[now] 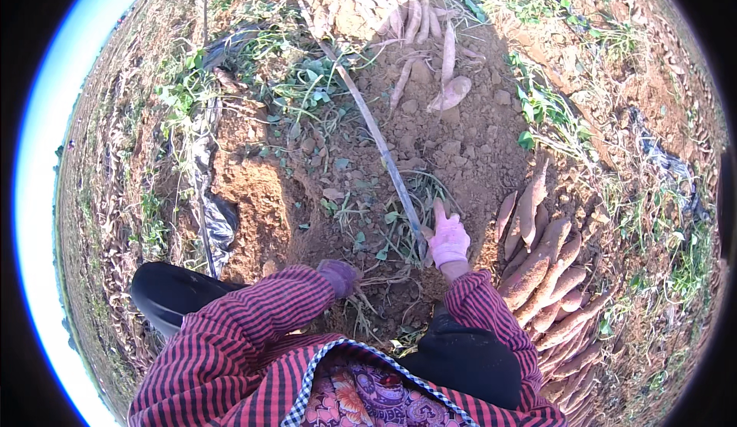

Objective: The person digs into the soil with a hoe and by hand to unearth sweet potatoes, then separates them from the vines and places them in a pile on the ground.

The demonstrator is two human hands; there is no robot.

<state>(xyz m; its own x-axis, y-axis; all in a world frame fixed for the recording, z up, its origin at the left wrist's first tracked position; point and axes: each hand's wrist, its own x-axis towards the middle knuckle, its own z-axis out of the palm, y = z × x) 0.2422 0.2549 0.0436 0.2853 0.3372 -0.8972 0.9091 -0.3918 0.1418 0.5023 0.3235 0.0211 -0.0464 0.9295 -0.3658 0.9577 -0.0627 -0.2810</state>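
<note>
We look down on a broad stretch of brown soil [480, 139]. Over it, at our right, lies the largest heap of reddish sweet potatoes [541, 273], long roots piled alongside one another. A long, slender pole [376, 131] slants from the upper middle down to just beside our right hand. Past its right side, farther out, rests a smaller cluster of sweet potatoes [418, 24]. Our right hand [447, 241], in a pink glove, has its fingers partly spread by the pole's lower end; we cannot tell whether it grips anything. Our left hand [338, 276], in a purple glove, is curled low beside thin, pale stems [365, 300]; its grip is hidden from us.
</note>
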